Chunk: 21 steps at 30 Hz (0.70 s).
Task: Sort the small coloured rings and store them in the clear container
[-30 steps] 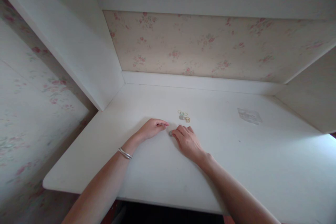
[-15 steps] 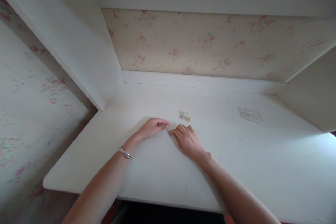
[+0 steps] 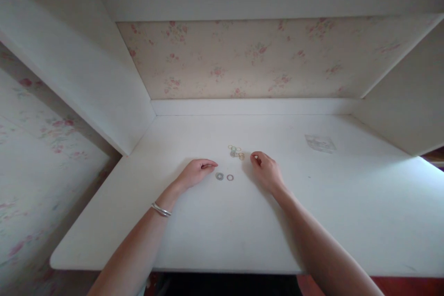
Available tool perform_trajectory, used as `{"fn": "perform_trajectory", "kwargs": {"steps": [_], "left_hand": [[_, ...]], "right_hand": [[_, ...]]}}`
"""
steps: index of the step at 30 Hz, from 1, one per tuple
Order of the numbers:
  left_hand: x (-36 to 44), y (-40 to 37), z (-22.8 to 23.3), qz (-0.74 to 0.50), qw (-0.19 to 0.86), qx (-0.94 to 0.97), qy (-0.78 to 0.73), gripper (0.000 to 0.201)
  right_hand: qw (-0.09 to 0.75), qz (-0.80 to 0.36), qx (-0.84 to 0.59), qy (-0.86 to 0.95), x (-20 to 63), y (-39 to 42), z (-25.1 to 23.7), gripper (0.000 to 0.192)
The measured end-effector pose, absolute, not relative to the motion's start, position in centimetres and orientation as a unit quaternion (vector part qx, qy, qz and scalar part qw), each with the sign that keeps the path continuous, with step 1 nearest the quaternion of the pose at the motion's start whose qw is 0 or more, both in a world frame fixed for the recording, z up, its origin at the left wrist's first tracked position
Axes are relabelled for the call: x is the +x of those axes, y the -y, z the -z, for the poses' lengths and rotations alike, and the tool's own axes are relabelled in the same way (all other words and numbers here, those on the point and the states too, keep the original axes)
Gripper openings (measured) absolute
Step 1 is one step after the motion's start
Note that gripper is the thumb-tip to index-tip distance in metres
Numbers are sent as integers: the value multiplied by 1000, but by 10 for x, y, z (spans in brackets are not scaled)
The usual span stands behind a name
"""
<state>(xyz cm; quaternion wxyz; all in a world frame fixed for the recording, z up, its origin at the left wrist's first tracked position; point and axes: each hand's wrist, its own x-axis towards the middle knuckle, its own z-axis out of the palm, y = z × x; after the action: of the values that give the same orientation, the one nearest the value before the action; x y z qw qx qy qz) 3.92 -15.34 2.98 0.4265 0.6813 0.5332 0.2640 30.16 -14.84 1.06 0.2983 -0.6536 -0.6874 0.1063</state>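
The head camera looks down at a white table (image 3: 215, 236) with two bare arms stretched over it. On the left wrist sits a thin silver bracelet (image 3: 161, 209). The left hand (image 3: 194, 172) rests on the table with its fingers curled in loosely, and it holds nothing that shows. Just beside its fingertips lie two small grey rings (image 3: 224, 176), flat on the table, side by side and a little apart from each other. They look like the part that is sorted out. The right hand (image 3: 266, 170) is a bit farther on, fingers bent and tips close together, right next to the little pile of rings (image 3: 235, 151); I cannot tell if it pinches one. That pile, with gold and pale rings bunched up and touching, looks like the part left to do. Farther right lies a small clear bag (image 3: 320, 143), flat and alone. Behind it all is flowery wallpaper (image 3: 243, 55).
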Motion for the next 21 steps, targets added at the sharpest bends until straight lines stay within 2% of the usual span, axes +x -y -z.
{"fn": "perform_trajectory", "kwargs": {"steps": [16, 21], "left_hand": [[43, 154, -31, -260, 426, 680, -537, 24], [43, 153, -29, -263, 424, 683, -534, 24]], "right_hand": [[257, -112, -644, 711, 300, 148, -5, 28], [194, -74, -643, 737, 298, 145, -8, 36]]}}
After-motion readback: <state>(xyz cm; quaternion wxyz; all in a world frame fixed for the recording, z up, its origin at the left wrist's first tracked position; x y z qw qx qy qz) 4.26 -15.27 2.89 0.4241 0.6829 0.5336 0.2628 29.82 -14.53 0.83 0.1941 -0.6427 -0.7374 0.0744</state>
